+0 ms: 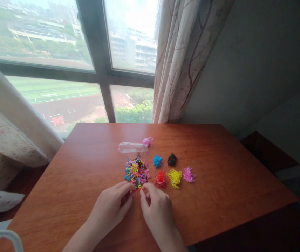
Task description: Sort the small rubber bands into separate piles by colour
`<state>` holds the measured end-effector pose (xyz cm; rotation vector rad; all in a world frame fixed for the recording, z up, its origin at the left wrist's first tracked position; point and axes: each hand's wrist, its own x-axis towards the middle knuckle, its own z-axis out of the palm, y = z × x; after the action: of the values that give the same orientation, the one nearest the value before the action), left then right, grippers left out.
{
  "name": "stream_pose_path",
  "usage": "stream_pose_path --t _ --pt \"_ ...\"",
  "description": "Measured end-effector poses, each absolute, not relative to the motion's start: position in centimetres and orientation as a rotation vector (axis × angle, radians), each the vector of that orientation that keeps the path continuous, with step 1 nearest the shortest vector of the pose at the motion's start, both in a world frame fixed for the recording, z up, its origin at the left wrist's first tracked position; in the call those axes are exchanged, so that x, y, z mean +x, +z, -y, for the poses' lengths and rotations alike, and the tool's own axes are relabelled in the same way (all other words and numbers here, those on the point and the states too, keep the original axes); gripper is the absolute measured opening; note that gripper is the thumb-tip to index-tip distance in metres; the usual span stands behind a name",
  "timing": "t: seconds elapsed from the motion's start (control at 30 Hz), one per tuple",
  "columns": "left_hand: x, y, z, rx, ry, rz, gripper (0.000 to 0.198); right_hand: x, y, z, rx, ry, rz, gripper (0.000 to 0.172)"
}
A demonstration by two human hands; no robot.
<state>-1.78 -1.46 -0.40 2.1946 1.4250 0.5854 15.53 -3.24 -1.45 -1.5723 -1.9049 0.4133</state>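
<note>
My left hand (114, 202) is closed in a pinch at the near edge of a mixed heap of small coloured plastic stitch markers (135, 169). Facing it, my right hand (157, 204) is pinched too, its fingertips close to the left ones. A small red stitch marker (138, 189) shows between the fingertips of both hands; its ends are hidden by the fingers. Right of the mixed heap lie sorted piles: blue (157, 161), black (172, 159), red (160, 179), yellow (175, 177) and pink (189, 174).
Behind the heaps, a clear plastic bottle (131, 147) lies on its side, with a pink cap (146, 141) at its mouth. Everything rests on a brown wooden table (218, 210). A window (102, 70) and curtains (176, 59) stand beyond its far edge.
</note>
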Motion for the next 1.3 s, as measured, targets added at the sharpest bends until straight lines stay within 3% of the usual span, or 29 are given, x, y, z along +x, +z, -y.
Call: stream_pose_path --t 0.3,0.67,1.3 --pt "-2.0 -0.2 1.5 2.202 0.592 -1.44 0.021 17.2 -1.4 3.8 -1.589 0.364 1.876 0.016" --pt "-2.1 -0.3 1.3 2.262 0.548 -1.456 0.022 25.6 -1.7 2.4 -1.728 0.156 1.63 0.038" --pt "-2.2 -0.6 1.3 2.255 0.646 -1.438 0.022 25.0 -2.2 2.6 -1.678 0.125 1.631 0.031"
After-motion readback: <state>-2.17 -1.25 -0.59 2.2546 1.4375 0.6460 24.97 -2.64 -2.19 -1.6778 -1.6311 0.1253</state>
